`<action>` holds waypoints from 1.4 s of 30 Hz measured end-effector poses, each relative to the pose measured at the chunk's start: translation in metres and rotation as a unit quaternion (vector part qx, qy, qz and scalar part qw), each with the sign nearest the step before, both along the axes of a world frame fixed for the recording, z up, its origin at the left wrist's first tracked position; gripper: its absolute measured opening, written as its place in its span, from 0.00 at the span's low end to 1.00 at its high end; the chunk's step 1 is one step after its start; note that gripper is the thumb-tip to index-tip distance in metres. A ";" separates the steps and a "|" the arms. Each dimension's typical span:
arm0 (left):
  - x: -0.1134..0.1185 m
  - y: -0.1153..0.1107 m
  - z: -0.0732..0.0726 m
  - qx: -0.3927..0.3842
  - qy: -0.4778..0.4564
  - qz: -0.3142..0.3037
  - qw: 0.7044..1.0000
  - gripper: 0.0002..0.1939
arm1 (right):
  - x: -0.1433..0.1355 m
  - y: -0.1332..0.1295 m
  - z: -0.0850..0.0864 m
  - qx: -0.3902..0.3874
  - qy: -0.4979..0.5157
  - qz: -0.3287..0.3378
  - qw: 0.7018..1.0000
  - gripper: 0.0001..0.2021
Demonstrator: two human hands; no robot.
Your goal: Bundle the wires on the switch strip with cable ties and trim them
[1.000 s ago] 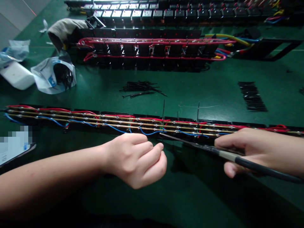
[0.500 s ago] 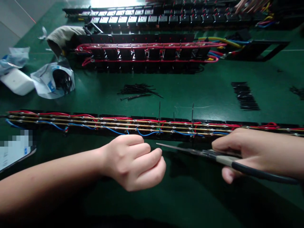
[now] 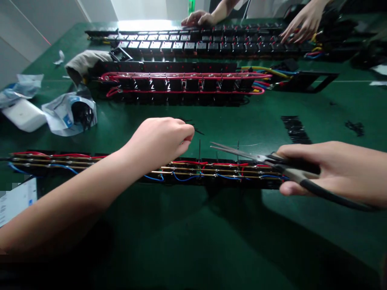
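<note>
My left hand [image 3: 160, 139] is curled closed above the far side of a long black strip assembly [image 3: 225, 172] with brass rods and red and blue wires. Whatever its fingers hold, if anything, is hidden. Just behind it, a pile of black cable ties [image 3: 198, 129] is mostly covered. My right hand [image 3: 326, 171] grips long-nose pliers [image 3: 302, 179] with dark and pale handles. Their thin jaws point left over the strip, tips slightly apart. Two cable tie tails, one being the left tail [image 3: 199, 150], stand upright from the strip.
Behind lie a black module row [image 3: 193, 86] with red cables and a longer one [image 3: 208, 46], where another person's hands [image 3: 304, 24] work. More cable ties [image 3: 294, 128] lie at right. A plastic bag [image 3: 62, 114] and white box [image 3: 24, 116] sit left.
My left hand has moved up and away, from before the strip to the cable tie pile. The pliers have risen over the strip, and their jaws have parted. The view has tilted up.
</note>
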State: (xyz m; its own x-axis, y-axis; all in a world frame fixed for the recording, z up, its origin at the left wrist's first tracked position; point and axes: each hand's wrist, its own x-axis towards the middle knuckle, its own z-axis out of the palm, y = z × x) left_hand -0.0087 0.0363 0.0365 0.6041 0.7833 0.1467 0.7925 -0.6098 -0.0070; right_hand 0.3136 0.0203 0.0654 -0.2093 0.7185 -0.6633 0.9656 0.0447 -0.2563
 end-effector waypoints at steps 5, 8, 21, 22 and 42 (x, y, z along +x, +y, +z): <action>0.009 0.022 0.001 -0.093 0.066 0.048 0.992 0.08 | -0.022 0.013 0.011 -0.001 -0.111 0.056 0.992 0.28; 0.007 0.025 -0.009 -0.109 0.064 0.043 0.991 0.09 | -0.024 0.014 0.010 -0.001 -0.083 0.079 0.993 0.28; 0.005 0.032 -0.023 -0.249 -0.086 0.006 0.965 0.12 | -0.018 0.019 -0.012 -0.066 -0.035 0.096 0.993 0.29; 0.005 0.031 -0.022 -0.267 -0.123 0.000 0.956 0.14 | -0.017 0.019 -0.013 -0.069 -0.035 0.097 0.992 0.29; 0.005 0.029 -0.017 -0.342 -0.256 -0.033 0.904 0.09 | -0.023 0.020 -0.017 -0.050 -0.024 0.108 0.993 0.31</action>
State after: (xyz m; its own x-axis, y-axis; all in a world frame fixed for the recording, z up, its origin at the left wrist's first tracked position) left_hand -0.0034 0.0651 0.0196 0.6435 0.7608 -0.0847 0.5469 -0.3795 0.7463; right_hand 0.2902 0.0401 0.0484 -0.3177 0.5898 -0.7424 0.9475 0.2284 -0.2240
